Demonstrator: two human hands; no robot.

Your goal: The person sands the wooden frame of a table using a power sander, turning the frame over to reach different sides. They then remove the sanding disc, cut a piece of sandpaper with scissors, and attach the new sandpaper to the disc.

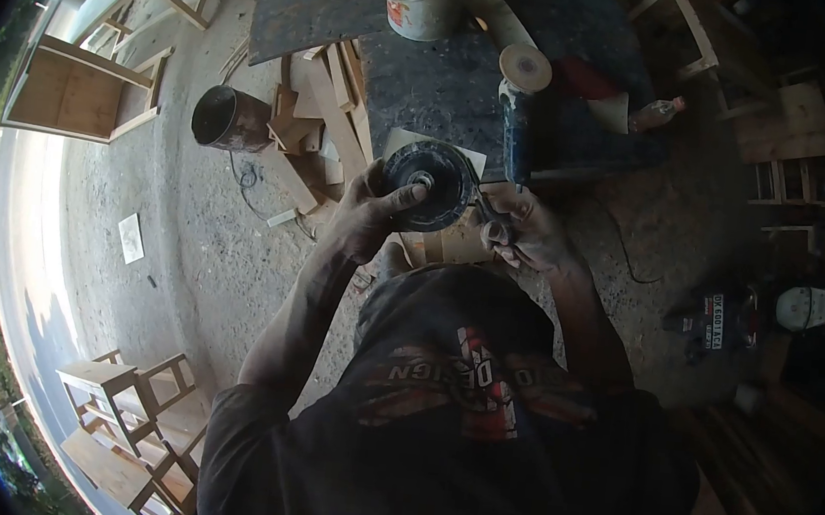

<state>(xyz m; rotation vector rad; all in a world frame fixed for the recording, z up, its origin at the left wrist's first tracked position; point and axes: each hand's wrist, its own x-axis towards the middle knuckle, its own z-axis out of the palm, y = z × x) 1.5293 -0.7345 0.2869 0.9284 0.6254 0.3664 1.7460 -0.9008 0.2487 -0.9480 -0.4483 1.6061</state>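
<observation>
My left hand [369, 215] grips a round black disc [430, 187], like a sanding pad, with the thumb pressed near its central hole. At the disc's right edge, my right hand [528, 231] is closed around a small dark metal tool [496, 230] that looks like scissors; its blades are hard to make out against the disc rim. Behind the disc a pale flat sheet [471, 157] shows partly. Just beyond my right hand, a blue power tool [513, 127] stands on the dark table, with a round tan pad [526, 67] at its top.
A stained bucket [423, 9] and a clear bottle [657, 113] are on the dark table [308, 10]. Wood offcuts [321, 97] and a dark bucket [231, 118] lie left of it. Wooden stool frames [88, 88] stand at left, more [121, 398] at lower left.
</observation>
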